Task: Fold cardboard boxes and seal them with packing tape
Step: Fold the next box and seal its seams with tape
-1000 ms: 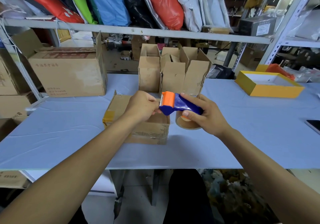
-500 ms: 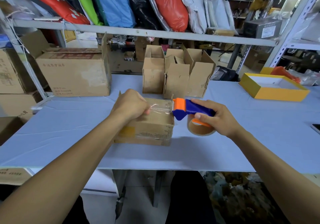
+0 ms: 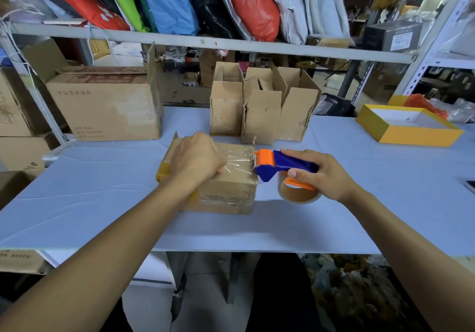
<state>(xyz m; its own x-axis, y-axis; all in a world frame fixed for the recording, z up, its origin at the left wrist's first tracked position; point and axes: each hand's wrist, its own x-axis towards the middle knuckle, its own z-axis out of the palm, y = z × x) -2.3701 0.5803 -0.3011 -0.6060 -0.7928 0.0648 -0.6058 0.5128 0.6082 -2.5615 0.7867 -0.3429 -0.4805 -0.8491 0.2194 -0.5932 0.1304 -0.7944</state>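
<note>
A person's two bare arms reach forward over a pale blue table (image 3: pixel 77 203), seen from a head-worn camera. In the middle of the table lies a small closed cardboard box (image 3: pixel 226 190), its top facing up, with a yellow strip along its left edge. The left hand (image 3: pixel 196 159) rests on top of the box, fingers curled down and pressing the end of a strip of clear tape (image 3: pixel 237 164) against the cardboard. The tape stretches flat across the box top to its right edge, where it meets the orange front of a tape dispenser (image 3: pixel 279 166).

The right hand (image 3: pixel 321 175) grips the dispenser's blue handle, fingers wrapped over the top and thumb on the near side. The dispenser sits just beside the box's right edge, with its roll of tape (image 3: pixel 299 193) hanging below the handle, close to the table.

Behind the box stand three small open cardboard boxes (image 3: pixel 262 110) — upright, touching one another, flaps raised. To the left sits a large cardboard carton (image 3: pixel 105 105) with its flaps open. At the far right lies a shallow yellow tray (image 3: pixel 408 136) with a white inside. Above, a metal shelf (image 3: pixel 205 42) holds colourful plastic bags — red, green, blue, black and white
</note>
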